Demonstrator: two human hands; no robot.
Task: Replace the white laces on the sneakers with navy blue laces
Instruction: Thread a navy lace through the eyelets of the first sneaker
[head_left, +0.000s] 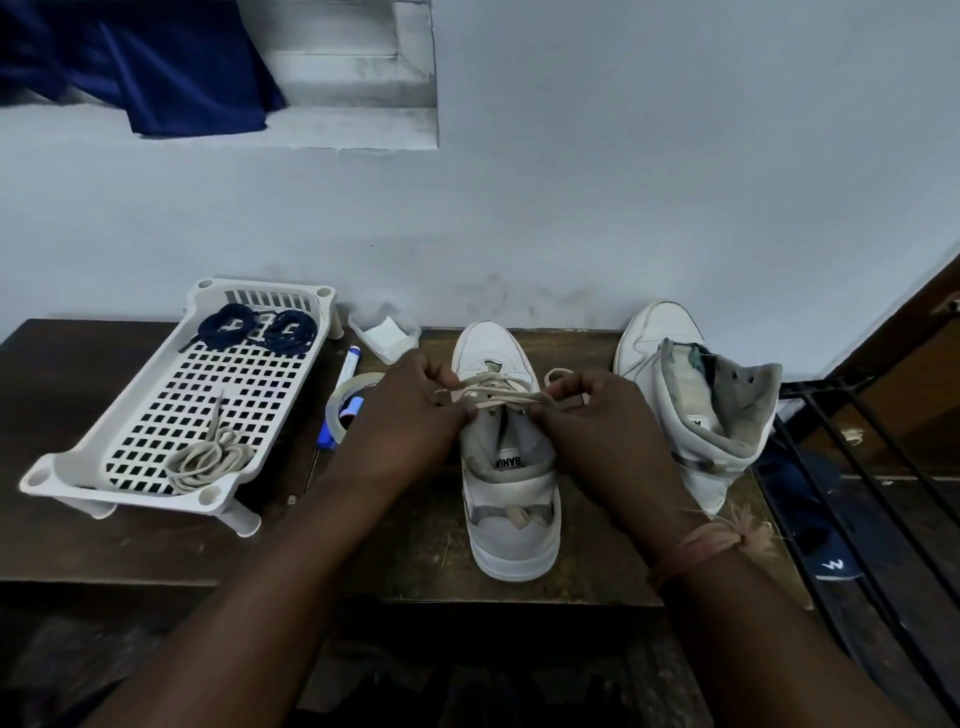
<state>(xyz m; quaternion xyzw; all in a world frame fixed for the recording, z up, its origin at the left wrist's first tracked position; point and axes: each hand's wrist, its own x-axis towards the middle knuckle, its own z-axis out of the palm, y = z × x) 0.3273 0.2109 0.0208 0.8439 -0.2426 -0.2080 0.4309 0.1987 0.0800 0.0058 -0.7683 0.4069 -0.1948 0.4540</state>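
Left hand (415, 415): fingers curled, pinching the white lace (501, 395) at the left side of the near sneaker (511, 525), centre of the frame.
Right hand (597, 415): fingers curled, pinching the same lace on the right side; a frayed thread band (711, 540) sat on that wrist.
White lace: ran taut between both hands across the upper eyelets, touching both.
Near sneaker: stood toe to the wall, heel toward the table (130, 545) front edge.
Far sneaker (691, 395): right of the hands, laceless, close to the table's right edge.
Tray (62, 467): left of frame, well apart from the hands; navy laces (260, 330) coiled at its far end, a loose white lace (208, 460) at its near end.
Tape roll (340, 400), marker (345, 371): just left of the left hand.
Open room: bare table between tray and near sneaker.
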